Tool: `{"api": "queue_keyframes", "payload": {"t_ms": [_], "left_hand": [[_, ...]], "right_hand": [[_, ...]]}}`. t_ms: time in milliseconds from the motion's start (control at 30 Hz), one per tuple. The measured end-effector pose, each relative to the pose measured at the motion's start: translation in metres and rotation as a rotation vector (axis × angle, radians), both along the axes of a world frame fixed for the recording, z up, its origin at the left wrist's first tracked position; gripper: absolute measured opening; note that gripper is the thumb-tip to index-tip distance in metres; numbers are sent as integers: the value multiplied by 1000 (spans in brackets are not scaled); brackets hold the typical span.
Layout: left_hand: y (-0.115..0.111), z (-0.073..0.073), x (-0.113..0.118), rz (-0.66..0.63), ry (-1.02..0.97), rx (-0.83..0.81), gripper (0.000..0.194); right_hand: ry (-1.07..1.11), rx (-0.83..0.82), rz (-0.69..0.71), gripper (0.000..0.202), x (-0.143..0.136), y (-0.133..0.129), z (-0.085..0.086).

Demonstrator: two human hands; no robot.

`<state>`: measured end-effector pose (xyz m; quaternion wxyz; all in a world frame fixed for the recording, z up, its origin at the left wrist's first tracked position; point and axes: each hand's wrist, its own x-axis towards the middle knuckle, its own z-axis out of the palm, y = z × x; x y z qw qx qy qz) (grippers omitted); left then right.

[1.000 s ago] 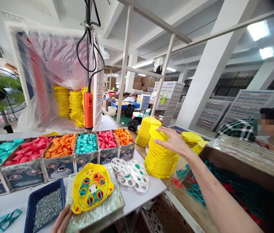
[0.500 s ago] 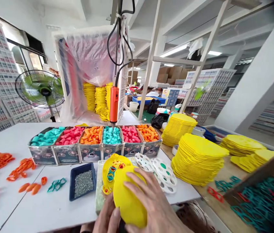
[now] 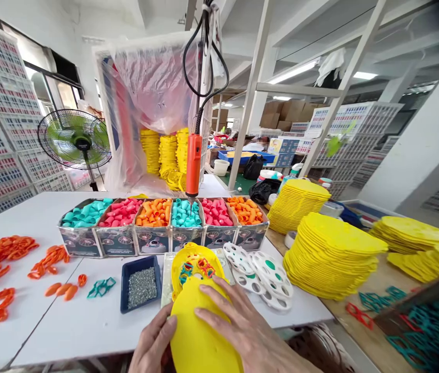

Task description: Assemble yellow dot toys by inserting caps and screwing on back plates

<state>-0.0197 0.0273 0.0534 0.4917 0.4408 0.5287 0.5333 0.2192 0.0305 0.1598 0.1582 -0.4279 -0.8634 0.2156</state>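
Observation:
A smooth yellow plastic cover (image 3: 198, 331), oval with a small tab at its top, is tilted in front of me between both hands. My left hand (image 3: 151, 339) grips its left edge, with the thumb toward the face. My right hand (image 3: 238, 326) holds the right side, fingers laid over the face; its thumb is hidden. Just behind is a round yellow tray-like shell (image 3: 211, 255) holding teal and orange-red small frames, partly covered by the plate. It sits on a pale block (image 3: 167, 287). White discs with holes (image 3: 269, 274) lie to its right.
An orange electric screwdriver (image 3: 193, 166) hangs over bins (image 3: 153, 241) of coloured caps. A blue tray (image 3: 141, 285) holds small screws. Orange parts (image 3: 4, 248) and teal frames (image 3: 101, 287) lie left. Stacked yellow covers (image 3: 334, 259) and a box of teal frames (image 3: 433, 321) stand right.
The yellow cover has come down toward me with both hands, uncovering more of the shell and its small frames behind. My view has shifted slightly left.

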Motion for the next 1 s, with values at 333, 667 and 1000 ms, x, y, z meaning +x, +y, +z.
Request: {"api": "queue_keyframes", "payload": {"t_ms": [333,667,1000], "left_hand": [[11,23,-13,-74,339,252,42],[48,11,7,43,436,279,43],[54,18,0,-86,409,309,46]], "right_hand": [[-23,-49,-40,106,4,31,-19],[-131,-55,-124,105,-16,80,-19],[-111,-44,-111,104,-21,95,-26]]}}
